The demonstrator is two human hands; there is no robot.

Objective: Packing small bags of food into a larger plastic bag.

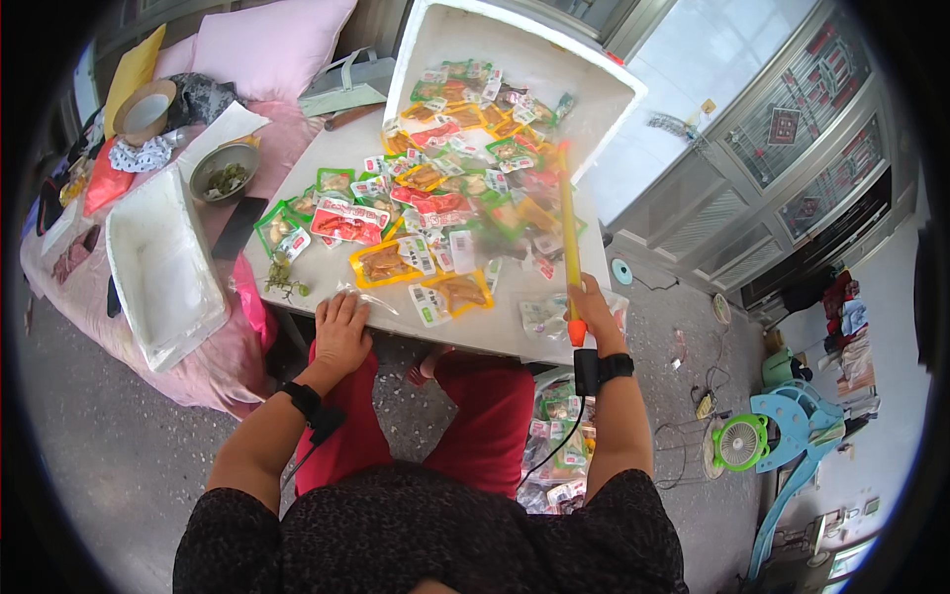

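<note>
My right hand (594,308) grips a yellow stick (570,223) with orange ends, near its lower end. The stick points away from me over the right side of the white table (326,286). My left hand (343,327) lies palm down on the table's front edge, fingers extended, beside a clear plastic wrapper (375,298). Between my hands and beyond lie many sealed food packets, among them a yellow-edged packet (390,261), another yellow-edged packet (456,293) and a red packet (349,221). A greyish blur covers some packets left of the stick.
A white foam box (620,82) lies tipped at the far side, packets spilling out. Left are an empty foam tray (167,275), a metal bowl (199,178) and a dark phone-like slab (239,226). Grape stems (282,278) lie front left. Bagged packets (560,438) stand below right.
</note>
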